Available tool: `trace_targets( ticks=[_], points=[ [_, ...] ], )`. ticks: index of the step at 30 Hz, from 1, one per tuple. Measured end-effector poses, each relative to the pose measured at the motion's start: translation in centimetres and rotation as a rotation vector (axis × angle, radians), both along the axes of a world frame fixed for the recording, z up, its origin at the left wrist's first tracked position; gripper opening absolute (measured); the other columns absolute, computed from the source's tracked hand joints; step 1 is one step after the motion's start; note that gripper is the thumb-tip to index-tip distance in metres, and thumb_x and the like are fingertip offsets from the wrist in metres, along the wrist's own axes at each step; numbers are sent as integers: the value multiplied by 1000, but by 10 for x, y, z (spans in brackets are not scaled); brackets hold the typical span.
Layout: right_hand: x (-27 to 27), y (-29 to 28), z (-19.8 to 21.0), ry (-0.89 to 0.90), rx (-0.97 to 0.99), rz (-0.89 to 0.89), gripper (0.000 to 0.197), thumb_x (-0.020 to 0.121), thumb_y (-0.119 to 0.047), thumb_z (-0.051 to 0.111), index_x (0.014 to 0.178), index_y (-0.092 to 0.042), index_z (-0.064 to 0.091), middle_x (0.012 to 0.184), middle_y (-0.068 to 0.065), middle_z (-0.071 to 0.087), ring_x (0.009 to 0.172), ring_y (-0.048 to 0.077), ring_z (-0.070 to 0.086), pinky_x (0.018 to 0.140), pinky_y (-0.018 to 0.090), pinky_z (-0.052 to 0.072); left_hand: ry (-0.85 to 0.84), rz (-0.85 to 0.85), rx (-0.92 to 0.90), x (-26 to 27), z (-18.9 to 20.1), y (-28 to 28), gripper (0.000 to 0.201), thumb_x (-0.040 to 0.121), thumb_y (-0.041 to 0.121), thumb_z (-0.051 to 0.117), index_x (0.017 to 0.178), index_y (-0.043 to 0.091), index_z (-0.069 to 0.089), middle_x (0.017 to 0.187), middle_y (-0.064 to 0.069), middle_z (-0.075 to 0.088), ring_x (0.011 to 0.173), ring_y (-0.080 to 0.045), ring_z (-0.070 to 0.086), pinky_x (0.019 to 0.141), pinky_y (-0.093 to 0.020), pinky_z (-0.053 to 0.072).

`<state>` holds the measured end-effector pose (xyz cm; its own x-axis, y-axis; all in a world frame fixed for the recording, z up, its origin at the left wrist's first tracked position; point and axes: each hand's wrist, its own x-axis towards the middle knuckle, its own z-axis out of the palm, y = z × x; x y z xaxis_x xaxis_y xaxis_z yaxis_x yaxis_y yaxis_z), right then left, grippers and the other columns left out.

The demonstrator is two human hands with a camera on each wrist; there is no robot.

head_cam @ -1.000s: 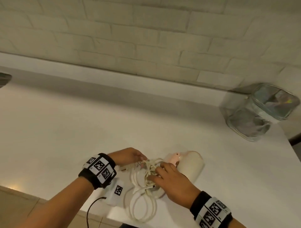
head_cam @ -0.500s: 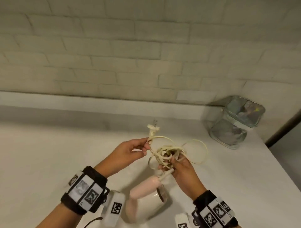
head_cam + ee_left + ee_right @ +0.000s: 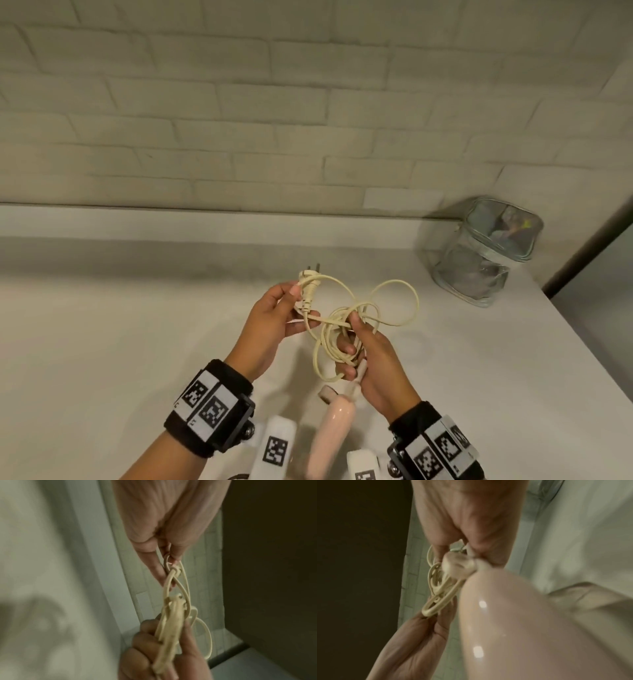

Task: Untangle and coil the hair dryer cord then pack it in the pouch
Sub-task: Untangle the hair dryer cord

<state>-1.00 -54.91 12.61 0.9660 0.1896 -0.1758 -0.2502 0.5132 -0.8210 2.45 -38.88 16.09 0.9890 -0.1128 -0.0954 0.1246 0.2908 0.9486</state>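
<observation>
Both hands are raised over a white counter [image 3: 102, 342], working a tangle of cream cord [image 3: 342, 329] held in the air between them.

Left hand [image 3: 274, 322]: thumb and fingers pinch the cord just below the plug [image 3: 308, 279], which stands up at 12 o'clock from the hand, prongs pointing toward the brick wall [image 3: 308, 102]. In the left wrist view the same fingers [image 3: 154, 568] close on a knotted crossing of the cord [image 3: 173, 574].

Right hand [image 3: 373, 363]: fingers curled around the bunched loops, gripping them together with the thin end of the hair dryer [image 3: 332, 421]. The pink dryer hangs down from that grip toward 6 o'clock, its lower part cut off by the frame edge. In the right wrist view its glossy body [image 3: 522, 628] fills the lower right; the picture is blurred there.

Cord: still tangled. One wide loop swings out toward 2 o'clock from the right hand; other loops hang at 7 o'clock below the knuckles.

Pouch [image 3: 486, 253]: clear, with pale blue trim, standing on the counter at 2 o'clock from the hands, well apart from them, against the wall. Whether its top is open or zipped cannot be told.

Black bands with square printed markers sit on both wrists.
</observation>
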Motion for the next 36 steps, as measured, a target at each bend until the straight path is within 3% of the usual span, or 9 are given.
trace_targets(
  ticks=[4, 9, 14, 17, 23, 27, 30, 33, 36],
  points=[
    [2, 8, 6, 32, -126, -27, 38, 81, -47, 51, 81, -10, 59, 53, 1, 34, 36, 12, 28, 36, 21, 21, -138, -6, 93, 5, 9, 3, 9, 94, 16, 42, 94, 20, 50, 81, 0, 67, 59, -13, 61, 56, -23, 53],
    [1, 2, 4, 74, -182, -14, 39, 77, -49, 52, 77, -9, 52, 51, 1, 34, 35, 10, 24, 34, 19, 18, -94, -231, 105, 18, 15, 17, 18, 92, 23, 46, 110, 20, 47, 51, 5, 56, 49, -10, 55, 58, -23, 49],
    [-1, 1, 4, 76, -148, 18, 38, 78, -49, 52, 80, -11, 53, 49, -1, 31, 36, 8, 23, 34, 18, 18, -176, -375, 425, 25, 17, 15, 24, 83, 17, 62, 106, 17, 65, 79, 2, 68, 56, -7, 55, 57, -16, 49],
    [-3, 2, 7, 71, -162, 46, 33, 79, -47, 51, 81, -14, 56, 50, -2, 31, 38, 8, 24, 34, 17, 19, -183, -342, 490, 29, 13, 16, 11, 85, 15, 61, 93, 17, 68, 90, -3, 68, 76, -12, 63, 70, -21, 55],
    [-3, 4, 5, 5, -212, 47, 33, 83, -44, 51, 84, -12, 56, 53, 0, 37, 42, 10, 30, 35, 18, 26, -11, -298, 180, 27, 15, 7, 18, 90, 13, 50, 99, 13, 65, 68, 3, 63, 49, -5, 54, 53, -16, 48],
    [-1, 3, 2, 12, -208, -32, 31, 86, -44, 50, 78, -15, 59, 55, 0, 40, 44, 13, 32, 38, 20, 29, 154, -436, -167, 25, 24, 11, 26, 80, 18, 52, 103, 11, 59, 41, 9, 37, 27, -1, 28, 50, -19, 47],
    [-1, 1, 0, 10, -170, -62, 31, 88, -43, 48, 81, -14, 59, 57, 1, 39, 46, 12, 32, 38, 20, 28, -79, -453, 264, 20, 23, 17, 38, 75, 16, 65, 112, 21, 56, 54, 10, 50, 45, -4, 46, 61, -16, 47],
    [-2, -1, 1, 15, -72, -71, 32, 90, -43, 45, 84, -14, 57, 59, 1, 37, 46, 11, 29, 39, 20, 26, -219, -451, 624, 17, 2, 32, 58, 70, 21, 77, 119, 34, 48, 103, 15, 60, 95, 6, 57, 84, -18, 45],
    [-2, -2, 5, -15, -63, -59, 35, 93, -44, 40, 84, -14, 57, 60, 2, 38, 44, 12, 30, 43, 22, 26, -167, -512, 652, 6, -15, 39, 38, 74, 30, 72, 110, 32, 59, 113, 10, 64, 104, 1, 58, 62, -20, 50]
  ],
)
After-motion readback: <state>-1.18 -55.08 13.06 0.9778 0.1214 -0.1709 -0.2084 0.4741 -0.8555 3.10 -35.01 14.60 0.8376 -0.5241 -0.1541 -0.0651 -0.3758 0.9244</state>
